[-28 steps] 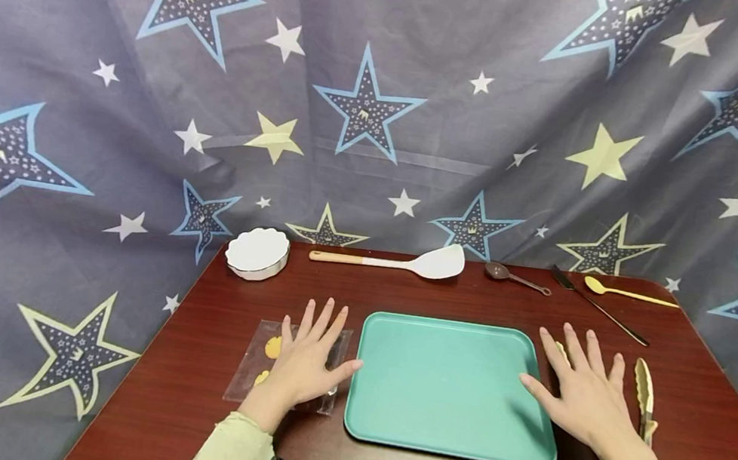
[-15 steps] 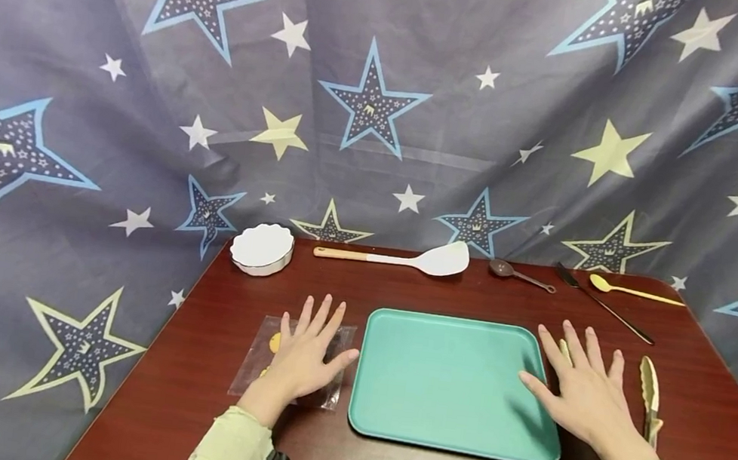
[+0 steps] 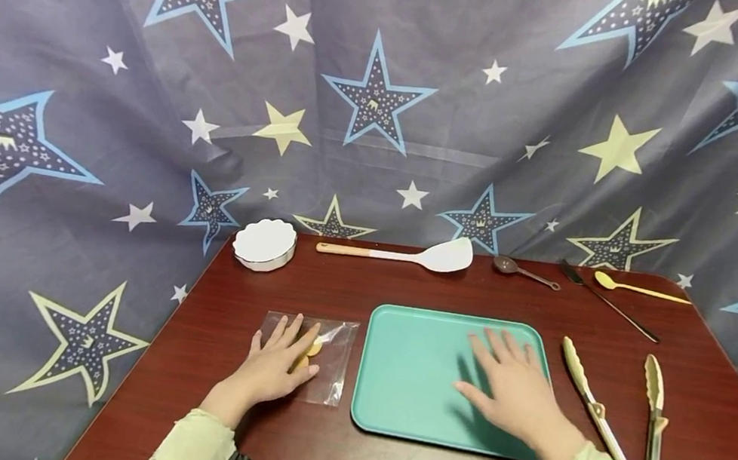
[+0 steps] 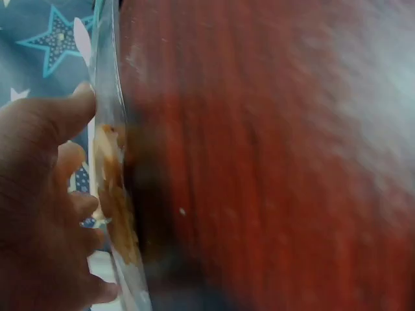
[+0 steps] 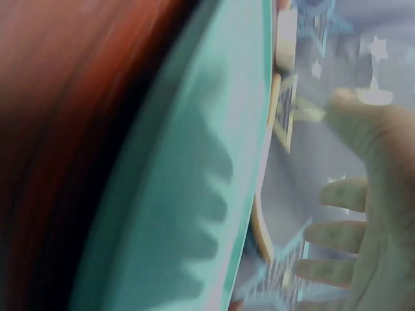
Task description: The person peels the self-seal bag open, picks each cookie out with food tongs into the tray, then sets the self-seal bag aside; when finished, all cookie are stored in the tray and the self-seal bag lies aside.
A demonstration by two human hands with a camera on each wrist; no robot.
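My left hand (image 3: 267, 370) is spread, palm down, over a clear plastic bag (image 3: 333, 378) that lies on the table left of the tray. Round yellow-orange pieces (image 3: 314, 347) show inside the bag, partly hidden by the fingers. The left wrist view has the fingertips close over the bag (image 4: 110, 78) and its brownish pieces (image 4: 120, 217). Above the right half of a teal tray (image 3: 407, 371) my right hand (image 3: 518, 391) hovers with loosely spread fingers, gripping nothing. Its shadow falls on the tray (image 5: 194, 194) in the right wrist view, a gap showing between hand and surface.
Tongs (image 3: 598, 410) lie spread apart right of the tray. Along the back edge are a white fluted dish (image 3: 265, 243), a white spatula (image 3: 446, 256) with a wooden handle, a brown measuring spoon (image 3: 505, 264), a dark long-handled spreader (image 3: 609, 304) and a yellow spoon (image 3: 642, 291).
Both hands have shifted left: the left one further over the bag, the right one from beside the tray to above it. The tongs, earlier partly covered by the right hand, now show more fully.
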